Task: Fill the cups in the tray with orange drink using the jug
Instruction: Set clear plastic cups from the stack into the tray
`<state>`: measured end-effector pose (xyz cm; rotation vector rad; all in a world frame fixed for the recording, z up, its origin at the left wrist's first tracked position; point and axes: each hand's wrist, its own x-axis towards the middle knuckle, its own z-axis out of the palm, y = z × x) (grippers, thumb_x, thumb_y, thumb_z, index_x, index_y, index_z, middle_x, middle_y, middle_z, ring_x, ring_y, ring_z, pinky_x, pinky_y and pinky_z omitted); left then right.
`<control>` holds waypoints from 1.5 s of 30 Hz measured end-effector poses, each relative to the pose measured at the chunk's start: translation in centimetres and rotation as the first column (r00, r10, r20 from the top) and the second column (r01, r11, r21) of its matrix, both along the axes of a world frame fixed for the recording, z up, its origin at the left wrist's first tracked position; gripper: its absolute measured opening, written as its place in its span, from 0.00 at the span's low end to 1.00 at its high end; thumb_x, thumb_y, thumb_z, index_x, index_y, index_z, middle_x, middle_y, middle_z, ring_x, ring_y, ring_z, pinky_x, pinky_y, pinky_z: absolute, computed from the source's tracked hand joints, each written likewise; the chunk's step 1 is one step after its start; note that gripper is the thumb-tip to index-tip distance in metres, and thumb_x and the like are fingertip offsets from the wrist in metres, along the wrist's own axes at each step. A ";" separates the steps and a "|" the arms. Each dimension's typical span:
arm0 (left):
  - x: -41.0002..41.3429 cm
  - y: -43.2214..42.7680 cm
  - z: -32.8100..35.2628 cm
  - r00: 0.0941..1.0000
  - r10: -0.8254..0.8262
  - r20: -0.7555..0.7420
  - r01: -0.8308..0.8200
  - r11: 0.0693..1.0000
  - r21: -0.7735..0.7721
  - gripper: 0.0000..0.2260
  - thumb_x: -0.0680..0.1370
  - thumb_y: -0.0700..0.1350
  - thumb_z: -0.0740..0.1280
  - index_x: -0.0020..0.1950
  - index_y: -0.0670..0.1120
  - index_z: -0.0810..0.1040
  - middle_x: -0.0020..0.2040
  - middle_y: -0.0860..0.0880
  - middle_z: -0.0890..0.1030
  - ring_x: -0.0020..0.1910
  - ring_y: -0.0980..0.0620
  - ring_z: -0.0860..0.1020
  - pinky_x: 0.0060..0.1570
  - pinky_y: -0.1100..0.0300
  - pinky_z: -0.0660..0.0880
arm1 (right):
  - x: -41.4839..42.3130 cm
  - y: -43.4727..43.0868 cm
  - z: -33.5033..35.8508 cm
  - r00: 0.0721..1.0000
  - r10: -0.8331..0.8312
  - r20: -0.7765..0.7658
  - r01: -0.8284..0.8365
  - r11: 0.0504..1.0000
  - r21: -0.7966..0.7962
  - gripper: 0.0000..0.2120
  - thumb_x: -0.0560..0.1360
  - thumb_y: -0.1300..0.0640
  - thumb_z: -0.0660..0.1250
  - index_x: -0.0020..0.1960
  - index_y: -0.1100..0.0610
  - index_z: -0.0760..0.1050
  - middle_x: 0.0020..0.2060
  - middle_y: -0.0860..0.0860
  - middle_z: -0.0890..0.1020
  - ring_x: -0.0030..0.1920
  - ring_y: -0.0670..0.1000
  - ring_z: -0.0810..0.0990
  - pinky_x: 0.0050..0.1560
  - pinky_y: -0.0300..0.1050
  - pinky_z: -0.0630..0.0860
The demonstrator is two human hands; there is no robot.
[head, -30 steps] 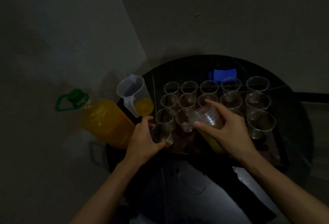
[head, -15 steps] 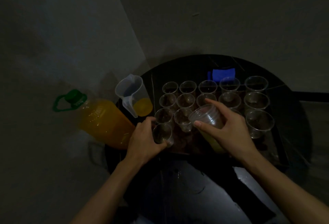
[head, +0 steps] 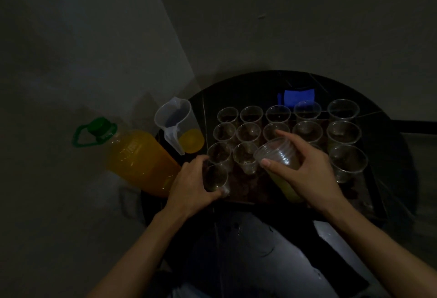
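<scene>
- Step, as I read it: cup layout, no pouring yet. Every cup in view looks empty; the light is dim, so I hold that loosely.
- Left hand (head: 192, 187): fingers and thumb wrapped round a single clear cup (head: 216, 178), low on the tray (head: 238, 199), just right of the jug (head: 173, 122) and nearer the person. I can't tell whether the base is seated.
- Right hand (head: 307, 174): thumb and fingers clamped on a stack of cups (head: 276, 153), tilted mouth-first toward the jug, further right of it than the single cup.
- There is something yellowish under the right palm; I can't tell what it is.
- The standing cups (head: 307, 131) fill rows on the tray, right of the jug.
- The jug is upright, nobody is touching it, and only a little orange drink (head: 191, 141) sits in the bottom.
- The big bottle (head: 139, 158) lies just left of the jug and is mostly full.
- To do this step well:
  - Seat the cup flat, in line with the column nearest the jug.
  - Open the fingers straight outward; the neighbours are close and light, so they tip easily.
  - Keep the tilted stack clear of the rims below it.
  - Park the stack off the tray before reaching for the jug.
  - Expect a top-up from the bottle; the jug's level looks far short of this many cups.
</scene>
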<state>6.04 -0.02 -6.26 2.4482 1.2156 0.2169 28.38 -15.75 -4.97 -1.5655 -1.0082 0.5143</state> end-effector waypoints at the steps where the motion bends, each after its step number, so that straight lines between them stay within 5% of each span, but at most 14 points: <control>1: 0.0 0.0 0.0 1.000 0.003 0.001 -0.003 1.000 -0.001 0.41 0.66 0.60 0.79 0.73 0.55 0.64 0.63 0.54 0.72 0.61 0.56 0.70 0.59 0.56 0.74 | 0.0 0.0 0.0 1.000 0.001 -0.003 -0.001 1.000 -0.001 0.39 0.62 0.36 0.74 0.71 0.44 0.72 0.56 0.36 0.80 0.55 0.32 0.78 0.52 0.26 0.73; 9: -0.5 0.4 0.0 0.999 -0.015 0.051 0.011 0.998 0.067 0.35 0.66 0.66 0.75 0.68 0.56 0.69 0.60 0.59 0.72 0.59 0.59 0.70 0.55 0.60 0.72 | -0.1 0.0 0.0 1.000 -0.005 -0.012 0.005 1.000 -0.003 0.39 0.61 0.36 0.75 0.70 0.44 0.73 0.54 0.35 0.80 0.54 0.32 0.78 0.51 0.26 0.73; 13: 0.0 0.0 1.9 0.948 -0.149 0.281 0.088 0.972 0.219 0.23 0.75 0.64 0.66 0.60 0.50 0.77 0.56 0.54 0.76 0.55 0.57 0.73 0.53 0.57 0.74 | -0.4 0.1 0.1 1.000 0.013 -0.022 -0.013 1.000 0.001 0.39 0.61 0.37 0.75 0.71 0.44 0.72 0.54 0.33 0.78 0.55 0.29 0.76 0.51 0.22 0.71; 17: 3.1 -1.5 5.4 0.860 -0.241 0.449 0.285 0.958 -0.032 0.23 0.79 0.61 0.62 0.66 0.47 0.78 0.61 0.52 0.77 0.61 0.55 0.76 0.58 0.61 0.75 | -0.7 0.1 0.3 0.999 0.039 -0.036 -0.039 0.999 -0.002 0.44 0.60 0.35 0.74 0.74 0.46 0.69 0.56 0.31 0.76 0.59 0.28 0.74 0.56 0.22 0.69; 22: 7.6 -3.3 7.4 0.935 -0.193 0.298 0.297 0.885 -0.359 0.24 0.75 0.67 0.65 0.65 0.54 0.79 0.58 0.56 0.78 0.55 0.60 0.79 0.56 0.56 0.79 | -0.7 -0.1 0.0 0.998 0.067 -0.010 -0.067 0.998 -0.014 0.41 0.67 0.52 0.79 0.77 0.52 0.66 0.56 0.35 0.77 0.57 0.26 0.74 0.54 0.22 0.68; 25: 9.2 -3.4 7.5 0.953 -0.224 0.206 0.282 0.904 -0.321 0.25 0.72 0.67 0.70 0.62 0.53 0.79 0.57 0.55 0.79 0.53 0.58 0.79 0.53 0.55 0.80 | -0.3 -0.4 -0.2 0.997 0.080 0.000 -0.080 0.997 -0.015 0.40 0.68 0.58 0.79 0.76 0.52 0.66 0.57 0.35 0.77 0.57 0.27 0.75 0.54 0.22 0.69; 32: 10.2 -3.5 7.7 0.955 -0.239 0.177 0.287 0.899 -0.331 0.29 0.67 0.72 0.68 0.59 0.54 0.81 0.55 0.55 0.80 0.52 0.57 0.80 0.54 0.49 0.81 | 0.3 -1.2 -0.2 0.999 0.049 0.001 -0.049 0.999 0.004 0.30 0.65 0.53 0.80 0.65 0.50 0.74 0.52 0.38 0.82 0.53 0.34 0.80 0.48 0.25 0.73; 42: 9.4 -3.8 8.8 0.963 -0.233 0.137 0.265 0.912 -0.312 0.28 0.67 0.72 0.63 0.54 0.52 0.80 0.47 0.51 0.82 0.45 0.53 0.82 0.47 0.47 0.81 | -0.1 -1.4 0.5 0.995 0.097 0.028 -0.097 0.995 -0.011 0.29 0.64 0.47 0.80 0.61 0.48 0.74 0.51 0.38 0.81 0.52 0.34 0.79 0.47 0.25 0.72; 45: 8.7 -3.3 9.4 0.957 -0.210 0.201 0.264 0.917 -0.300 0.21 0.72 0.66 0.67 0.54 0.52 0.79 0.48 0.51 0.82 0.46 0.54 0.81 0.48 0.48 0.81 | -0.1 -1.5 0.4 0.996 0.082 0.045 -0.081 0.996 -0.024 0.31 0.64 0.43 0.79 0.63 0.47 0.74 0.52 0.38 0.81 0.53 0.34 0.79 0.48 0.26 0.73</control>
